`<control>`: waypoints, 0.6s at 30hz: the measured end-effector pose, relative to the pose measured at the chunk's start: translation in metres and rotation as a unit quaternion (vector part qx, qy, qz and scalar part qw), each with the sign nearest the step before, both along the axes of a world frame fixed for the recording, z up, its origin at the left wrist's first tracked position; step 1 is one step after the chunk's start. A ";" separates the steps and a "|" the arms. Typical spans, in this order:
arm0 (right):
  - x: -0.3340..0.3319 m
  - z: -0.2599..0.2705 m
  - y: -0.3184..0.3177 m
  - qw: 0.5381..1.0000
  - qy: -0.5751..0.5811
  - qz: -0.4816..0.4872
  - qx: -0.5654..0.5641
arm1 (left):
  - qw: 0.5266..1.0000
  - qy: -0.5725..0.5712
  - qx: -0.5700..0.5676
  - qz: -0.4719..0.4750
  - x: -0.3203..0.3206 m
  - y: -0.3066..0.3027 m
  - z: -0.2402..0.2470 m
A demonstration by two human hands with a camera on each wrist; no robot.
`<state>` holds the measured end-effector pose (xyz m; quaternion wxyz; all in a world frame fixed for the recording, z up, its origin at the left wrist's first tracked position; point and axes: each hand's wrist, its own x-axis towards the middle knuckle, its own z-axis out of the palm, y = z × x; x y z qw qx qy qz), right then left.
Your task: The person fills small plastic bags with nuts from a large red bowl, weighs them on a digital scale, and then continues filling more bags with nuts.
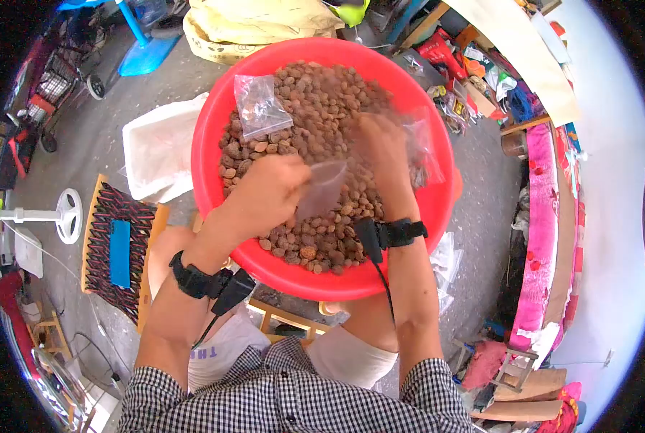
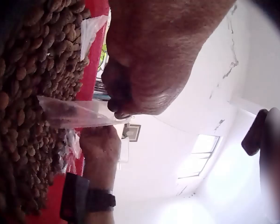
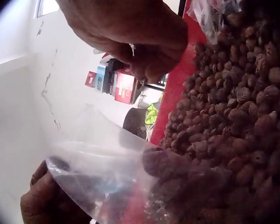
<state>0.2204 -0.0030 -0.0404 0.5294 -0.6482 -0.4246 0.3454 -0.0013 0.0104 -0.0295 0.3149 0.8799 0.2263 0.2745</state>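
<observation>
Left hand (image 1: 268,189): fingers pinched a clear bag (image 1: 324,190), centre of the head view.
Right hand (image 1: 382,143): blurred, upper centre; finger state could not be told.
Red basin (image 1: 205,155): held brown nut-like pieces (image 1: 309,251), upper centre.

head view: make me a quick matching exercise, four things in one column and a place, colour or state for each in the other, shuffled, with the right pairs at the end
Things
1. basin
2. white tray
3. left hand
4. shirt

Places, colours, states
A. gripping a plastic bag
B. black-and-white checked
C. red
D. on the floor beside the basin

Right pairs: 1-C, 2-D, 3-A, 4-B
</observation>
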 end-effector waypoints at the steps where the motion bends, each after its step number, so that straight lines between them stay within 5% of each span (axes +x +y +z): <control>1: -0.004 0.003 0.002 0.999 -0.007 0.022 -0.046 | 0.998 0.053 0.038 0.011 -0.001 -0.002 -0.008; 9: -0.013 -0.037 0.015 0.943 -0.308 0.127 0.019 | 0.995 0.090 0.042 0.002 -0.012 -0.005 -0.011; 18: -0.020 -0.051 0.011 0.891 -0.416 0.182 -0.021 | 0.995 0.092 0.040 -0.004 -0.013 -0.007 -0.011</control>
